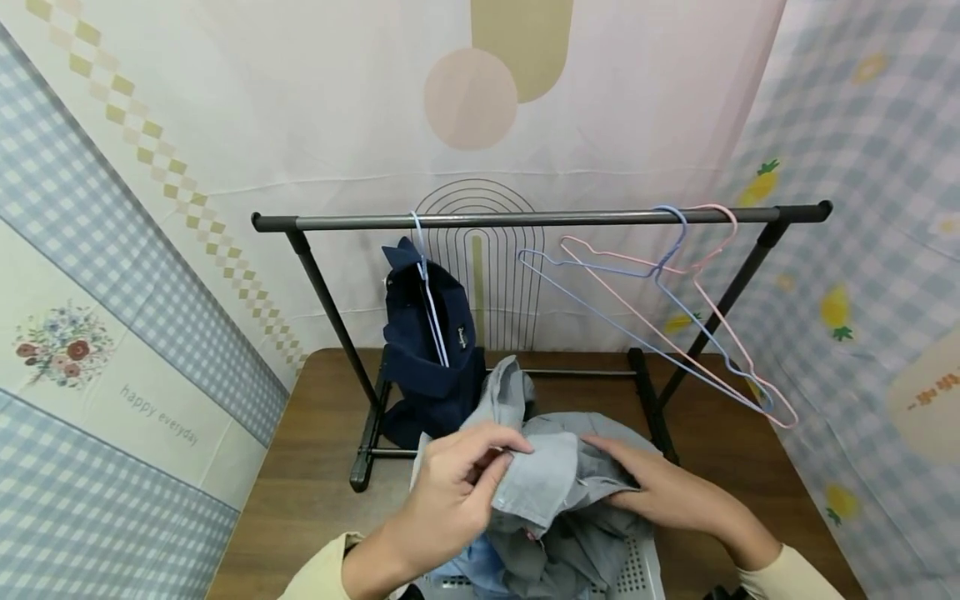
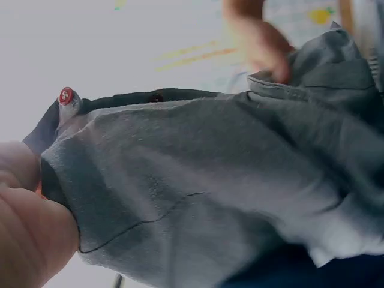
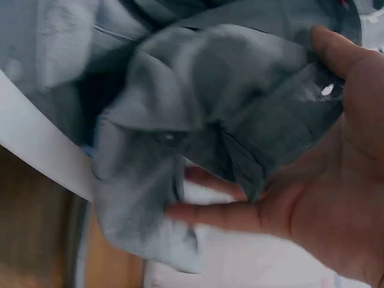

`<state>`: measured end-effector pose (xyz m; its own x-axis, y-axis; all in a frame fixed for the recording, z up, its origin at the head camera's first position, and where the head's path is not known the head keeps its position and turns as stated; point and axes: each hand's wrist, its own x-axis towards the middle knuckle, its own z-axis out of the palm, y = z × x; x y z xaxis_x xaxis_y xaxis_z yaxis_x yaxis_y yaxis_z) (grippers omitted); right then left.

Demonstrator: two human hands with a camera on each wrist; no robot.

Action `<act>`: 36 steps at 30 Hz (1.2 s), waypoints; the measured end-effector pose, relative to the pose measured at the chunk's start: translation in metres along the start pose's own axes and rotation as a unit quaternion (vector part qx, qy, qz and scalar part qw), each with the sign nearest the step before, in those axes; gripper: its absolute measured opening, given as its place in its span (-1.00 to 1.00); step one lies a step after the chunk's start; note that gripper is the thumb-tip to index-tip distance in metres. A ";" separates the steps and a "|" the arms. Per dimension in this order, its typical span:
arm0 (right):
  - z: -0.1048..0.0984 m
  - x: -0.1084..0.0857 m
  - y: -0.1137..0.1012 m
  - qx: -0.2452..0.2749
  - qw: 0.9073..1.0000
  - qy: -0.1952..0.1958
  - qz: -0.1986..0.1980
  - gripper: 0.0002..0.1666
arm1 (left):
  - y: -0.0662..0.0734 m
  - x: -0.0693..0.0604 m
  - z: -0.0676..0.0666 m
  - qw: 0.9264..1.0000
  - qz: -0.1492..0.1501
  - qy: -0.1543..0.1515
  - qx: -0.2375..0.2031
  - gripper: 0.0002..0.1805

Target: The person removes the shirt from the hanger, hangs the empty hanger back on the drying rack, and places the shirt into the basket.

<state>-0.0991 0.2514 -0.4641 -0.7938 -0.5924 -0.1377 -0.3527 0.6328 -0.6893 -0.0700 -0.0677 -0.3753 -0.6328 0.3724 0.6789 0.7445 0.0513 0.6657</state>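
A grey button-up shirt (image 1: 543,475) is bunched over a white perforated basket (image 1: 637,571) on the table. My left hand (image 1: 457,487) pinches its edge between thumb and fingers, and the left wrist view shows the cloth (image 2: 174,162) stretched away from that grip. A small red round tag or button (image 2: 66,96) sits near the pinched edge. On the other side, my right hand (image 1: 667,487) lies against the shirt with thumb and fingers spread wide. In the right wrist view, loose folds (image 3: 234,90) lie between the right thumb and straight fingers (image 3: 222,216).
A black clothes rack (image 1: 525,220) stands on the brown table (image 1: 300,467). From its bar hang a navy garment (image 1: 427,333) on a hanger at left, and a blue hanger (image 1: 600,271) and a pink hanger (image 1: 738,333) at right. Light blue cloth (image 1: 480,562) lies in the basket.
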 end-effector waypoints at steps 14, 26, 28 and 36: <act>0.031 0.023 0.020 0.085 0.991 -0.096 -0.035 -0.42 | -0.060 -0.021 0.027 0.978 -0.068 -0.108 0.165 -0.38; 0.035 0.027 0.024 0.130 0.974 -0.183 0.027 -0.10 | -0.090 -0.044 0.049 0.907 -0.177 -0.311 0.222 -0.62; 0.029 0.026 0.024 0.129 0.972 -0.189 0.049 -0.08 | -0.098 -0.049 0.052 0.898 -0.182 -0.334 0.222 -0.62; 0.010 0.027 0.017 0.072 0.980 -0.179 0.048 -0.21 | -0.124 -0.056 0.053 0.884 -0.198 -0.376 0.196 -0.45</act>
<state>-0.1214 0.2411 -0.4868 -0.5867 -0.6867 -0.4292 -0.1917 0.6327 -0.7503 -0.1159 -0.0454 -0.5123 -0.6494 0.7563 -0.0798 0.6059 0.5779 0.5468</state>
